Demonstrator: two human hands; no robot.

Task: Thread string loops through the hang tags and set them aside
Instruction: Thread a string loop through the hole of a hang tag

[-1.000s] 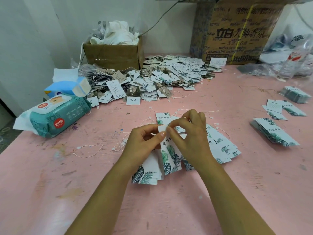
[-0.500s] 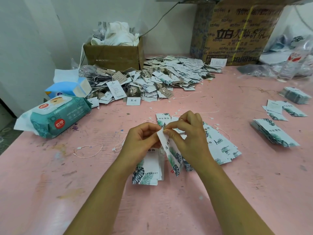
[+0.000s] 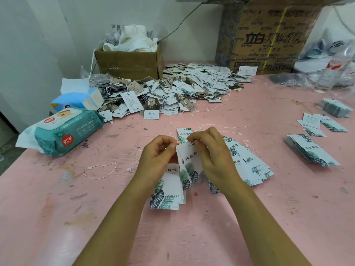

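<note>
- Head view, what changed: a second ago your hands were pressed together over the top of the hang tag [image 3: 189, 160]. Now they have drawn slightly apart, and the tag's upper edge shows between them.
- The tag swung its lower end out to your right half a second ago. It now hangs straighter, raised above the stack of leaf-print tags [image 3: 169, 194] on the pink surface [image 3: 76, 217].
- My reading: the string loop [image 3: 191, 143] is going through the hole and being pulled, so this tag is nearly threaded but not set aside.
- Your left hand [image 3: 158, 158] is curled, its fingertips pinching the tag's upper left corner.
- Your right hand [image 3: 213, 156] is curled too, thumb and forefinger nipping the thin white string at the tag's top edge. Whether the string has passed fully through is too small to tell.
- Unthreaded tags lie fanned [image 3: 249, 162] just under your right hand, and the strung pile [image 3: 192, 87] sits well away at the back.
</note>
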